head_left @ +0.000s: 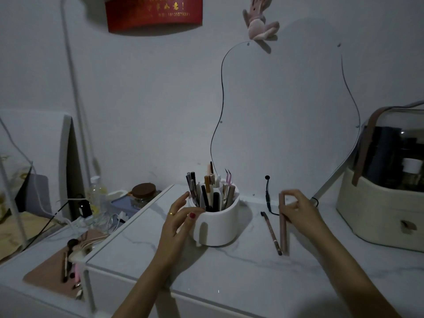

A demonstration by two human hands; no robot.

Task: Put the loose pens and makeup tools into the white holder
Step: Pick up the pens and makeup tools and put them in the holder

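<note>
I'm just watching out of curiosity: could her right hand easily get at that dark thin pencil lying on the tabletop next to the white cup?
Probably yes. The right hand already holds a pinkish pen directly beside the dark pencil, and nothing lies between them, though its fingers are occupied.

The holder [218,222] stands on the tabletop [241,271] before me, crammed with pens. My left hand [181,216] touches its left side. To its right lie two pencils [273,235] side by side; my right hand [298,210] grips the righthand one. A storage case [385,203] sits far right.
</note>
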